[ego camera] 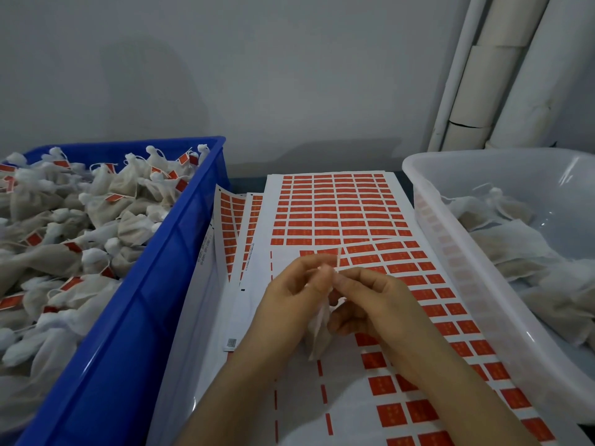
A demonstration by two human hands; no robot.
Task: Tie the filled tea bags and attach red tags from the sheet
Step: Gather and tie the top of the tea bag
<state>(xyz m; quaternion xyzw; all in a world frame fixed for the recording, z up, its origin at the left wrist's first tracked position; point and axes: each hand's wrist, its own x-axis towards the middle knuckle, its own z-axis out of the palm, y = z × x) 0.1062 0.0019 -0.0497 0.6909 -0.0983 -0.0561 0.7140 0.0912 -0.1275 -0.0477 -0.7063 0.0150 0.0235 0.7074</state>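
Head view: we judge most done; left hand [289, 294] and right hand [370, 304] together pinch one tea bag [318, 333]; tagged bags [80, 226] fill the blue crate [135, 310] leftward; few untied bags [521, 239] rightward.

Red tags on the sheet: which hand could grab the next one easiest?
Probably the right hand. It hovers right over the rows of red tags on the sheet, which fill its right side. The left hand is above the bare peeled part and helps hold the tea bag.
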